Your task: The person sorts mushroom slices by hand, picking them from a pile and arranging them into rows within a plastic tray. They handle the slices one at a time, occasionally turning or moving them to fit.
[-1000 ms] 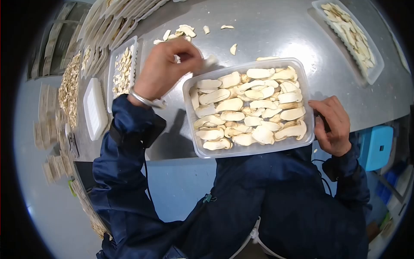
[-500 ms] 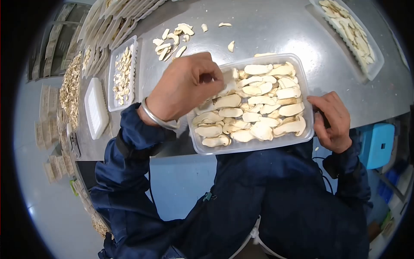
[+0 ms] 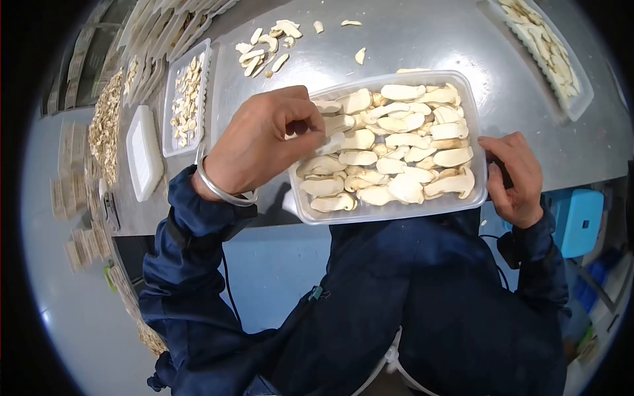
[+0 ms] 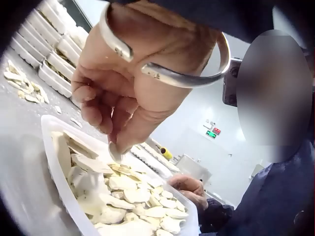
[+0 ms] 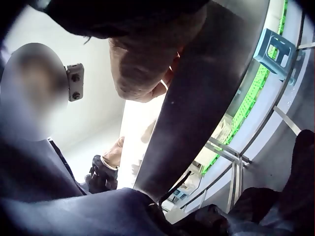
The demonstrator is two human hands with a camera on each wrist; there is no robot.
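Observation:
A clear plastic tray is filled with rows of pale mushroom slices; its near side reaches past the table's edge. My left hand, with a silver bangle at the wrist, is over the tray's left part. Its thumb and fingers pinch a small pale mushroom slice, held low over the other slices in the left wrist view. At the tray's right side, my right hand rests its fingertips against the rim, fingers loosely bent. That hand is dark and partly hidden in the right wrist view.
Loose slices lie on the metal table beyond the tray. To the left are a tray of small pieces, a white lid-like tray and stacked trays. Another filled tray sits far right, above a blue stool.
My left hand has come from the table beside the tray to over its slices, then shifted slightly left along its left part. The right hand has stayed at the right rim.

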